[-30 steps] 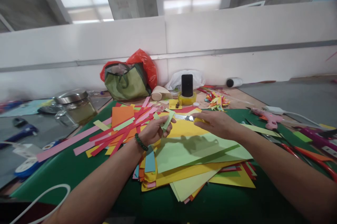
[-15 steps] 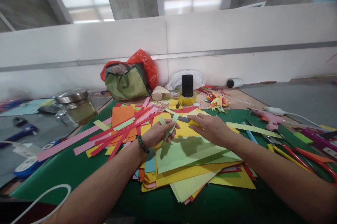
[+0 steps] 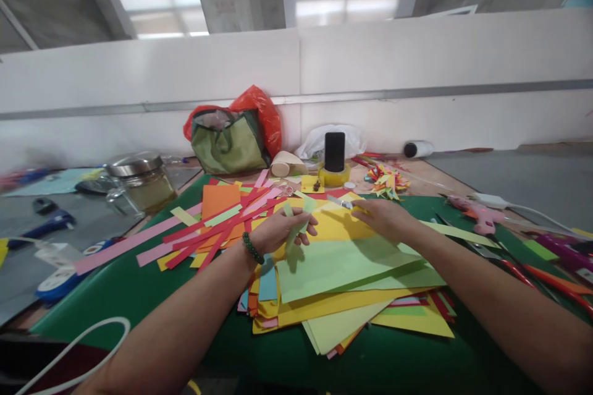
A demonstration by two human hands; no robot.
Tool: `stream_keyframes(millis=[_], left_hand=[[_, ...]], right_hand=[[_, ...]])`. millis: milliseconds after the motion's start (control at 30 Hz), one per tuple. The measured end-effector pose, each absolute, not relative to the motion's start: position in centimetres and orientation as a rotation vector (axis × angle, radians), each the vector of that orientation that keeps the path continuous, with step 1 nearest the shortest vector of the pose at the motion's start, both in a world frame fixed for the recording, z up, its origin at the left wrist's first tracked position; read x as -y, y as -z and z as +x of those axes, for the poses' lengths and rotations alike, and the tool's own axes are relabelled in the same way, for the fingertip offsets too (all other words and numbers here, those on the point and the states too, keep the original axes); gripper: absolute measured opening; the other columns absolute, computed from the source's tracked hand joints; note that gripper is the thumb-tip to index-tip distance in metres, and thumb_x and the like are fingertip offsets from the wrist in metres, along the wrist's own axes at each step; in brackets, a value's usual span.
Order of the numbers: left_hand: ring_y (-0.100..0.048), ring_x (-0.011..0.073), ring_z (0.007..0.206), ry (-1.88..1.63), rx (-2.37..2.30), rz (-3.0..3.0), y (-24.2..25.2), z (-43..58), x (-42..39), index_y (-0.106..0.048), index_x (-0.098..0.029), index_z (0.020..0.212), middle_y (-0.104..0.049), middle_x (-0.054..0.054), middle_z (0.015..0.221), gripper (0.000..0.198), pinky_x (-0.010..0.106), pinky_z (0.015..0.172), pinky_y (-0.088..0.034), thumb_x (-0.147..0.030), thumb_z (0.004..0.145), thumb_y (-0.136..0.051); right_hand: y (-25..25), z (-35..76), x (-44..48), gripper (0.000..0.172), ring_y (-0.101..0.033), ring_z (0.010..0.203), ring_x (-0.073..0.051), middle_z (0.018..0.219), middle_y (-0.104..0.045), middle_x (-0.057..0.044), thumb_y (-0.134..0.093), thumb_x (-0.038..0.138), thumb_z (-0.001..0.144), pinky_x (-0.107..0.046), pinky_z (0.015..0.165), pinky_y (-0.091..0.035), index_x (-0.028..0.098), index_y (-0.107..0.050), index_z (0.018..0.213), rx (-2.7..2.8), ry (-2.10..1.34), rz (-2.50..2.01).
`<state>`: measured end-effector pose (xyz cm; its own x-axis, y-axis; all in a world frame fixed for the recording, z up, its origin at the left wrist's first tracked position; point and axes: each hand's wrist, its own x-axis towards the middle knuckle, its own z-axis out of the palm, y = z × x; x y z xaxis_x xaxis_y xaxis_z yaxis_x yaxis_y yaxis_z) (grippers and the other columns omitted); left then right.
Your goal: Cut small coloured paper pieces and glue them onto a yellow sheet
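My left hand (image 3: 290, 228) is closed on a light green paper strip (image 3: 293, 235), which is bent so that its ends stick up between the fingers. A dark green bead bracelet (image 3: 252, 248) is on that wrist. My right hand (image 3: 384, 217) grips a utility knife (image 3: 341, 202), its silver blade end pointing left and most of the handle hidden by the fingers. Below both hands lie light green paper sheets (image 3: 343, 268), stacked over yellow paper (image 3: 331, 222) and other coloured sheets.
Coloured paper strips (image 3: 222, 222) lie crossed at left on the green mat (image 3: 134, 287). A glass jar (image 3: 146, 182) and a green bag (image 3: 227, 144) stand behind. A phone (image 3: 334, 151) rests upright in a tape roll (image 3: 334, 177). A pink glue gun (image 3: 482, 216) lies at right.
My right hand has moved right with the knife, whose blade now shows bright. My left hand keeps the green strip. The whole view has shifted slightly.
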<state>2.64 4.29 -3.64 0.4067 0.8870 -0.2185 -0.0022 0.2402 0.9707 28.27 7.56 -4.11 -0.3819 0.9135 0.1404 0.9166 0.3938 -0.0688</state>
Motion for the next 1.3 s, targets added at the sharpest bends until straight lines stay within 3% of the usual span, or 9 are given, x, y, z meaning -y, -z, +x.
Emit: stream_keyframes(millis=[267,467,633,767,900,1033,1133,1200,1300], left_hand=[[-0.052,0.0056,0.042,-0.811,-0.982,1.216,3.5,2.8,-4.3,-0.066,-0.01,0.075,-0.068,0.005,0.068,0.028,0.018,0.043,-0.04,-0.035,0.069,-0.077],[-0.053,0.0067,0.041,-0.651,-0.933,1.408,4.1,3.3,-3.7,-0.066,-0.011,0.07,-0.068,0.004,0.063,0.032,0.02,0.043,-0.04,-0.041,0.068,-0.076],[-0.055,0.0082,0.041,-0.721,-0.914,1.432,3.7,2.3,-4.5,-0.063,-0.012,0.076,-0.068,0.005,0.064,0.038,0.02,0.043,-0.041,-0.05,0.076,-0.066],[-0.055,0.0104,0.042,-0.796,-1.196,1.505,3.3,0.4,-5.9,-0.062,-0.013,0.069,-0.065,0.003,0.057,0.025,0.02,0.042,-0.038,-0.035,0.081,-0.06],[-0.057,0.0136,0.052,-0.841,-1.356,1.661,3.4,-1.3,-6.8,-0.058,-0.018,0.05,-0.056,-0.001,0.046,0.02,0.018,0.043,-0.034,-0.011,0.059,-0.074],[-0.06,0.0238,0.094,-0.867,-1.278,1.76,2.2,-1.5,-6.0,-0.071,-0.022,0.067,-0.069,0.003,0.081,0.045,0.018,0.058,-0.041,0.001,0.03,-0.082],[-0.056,0.0253,0.106,-0.851,-1.137,1.825,1.0,-0.4,-4.8,-0.075,-0.022,0.092,-0.069,0.006,0.104,0.046,0.022,0.073,-0.044,-0.018,0.048,-0.085],[-0.059,0.0216,0.093,-0.86,-1.107,1.803,0.9,0.8,-4.2,-0.075,-0.02,0.094,-0.071,0.006,0.096,0.031,0.023,0.071,-0.044,-0.027,0.064,-0.077],[-0.054,0.0138,0.064,-0.762,-1.101,1.74,1.8,2.5,-3.5,-0.076,-0.015,0.076,-0.067,0.003,0.068,0.015,0.022,0.058,-0.04,-0.029,0.07,-0.072]], right_hand=[[5.2,27.4,-7.6,0.04,-0.062,0.102,-0.029,0.11,-0.066,-0.017,-0.05,0.043,0.088,-0.04,0.081,-0.05,0.015,-0.064,0.113,2.406,-0.166,-1.484],[4.3,23.5,-6.0,0.044,-0.067,0.07,-0.02,0.079,-0.069,-0.006,-0.061,0.053,0.076,-0.034,0.066,-0.055,0.017,-0.062,0.099,2.087,-0.883,-1.015],[2.5,22.1,-6.3,0.038,-0.064,0.058,-0.017,0.065,-0.066,-0.001,-0.073,0.048,0.063,-0.033,0.06,-0.054,0.018,-0.06,0.083,1.927,-1.023,-1.035],[2.5,22.8,-6.8,0.041,-0.06,0.055,-0.013,0.063,-0.063,0.0,-0.077,0.049,0.058,-0.03,0.059,-0.054,0.017,-0.062,0.079,1.714,-1.106,-1.116],[3.6,23.3,-6.9,0.041,-0.059,0.055,-0.011,0.061,-0.061,0.002,-0.076,0.049,0.057,-0.028,0.059,-0.052,0.016,-0.065,0.078,1.635,-1.177,-1.119],[3.9,23.6,-6.7,0.038,-0.061,0.056,-0.012,0.062,-0.063,0.001,-0.073,0.045,0.063,-0.029,0.06,-0.053,0.015,-0.063,0.084,1.733,-1.161,-1.058],[3.6,23.8,-6.1,0.037,-0.064,0.058,-0.015,0.063,-0.062,0.002,-0.07,0.04,0.068,-0.03,0.059,-0.054,0.016,-0.06,0.095,1.83,-1.131,-0.981],[3.4,23.7,-5.4,0.036,-0.066,0.062,-0.016,0.066,-0.063,0.002,-0.066,0.036,0.073,-0.03,0.061,-0.055,0.017,-0.057,0.102,1.913,-1.073,-0.922],[3.5,23.3,-4.6,0.034,-0.065,0.064,-0.015,0.07,-0.065,0.0,-0.058,0.029,0.078,-0.029,0.062,-0.054,0.017,-0.055,0.11,2.023,-0.904,-0.879]])
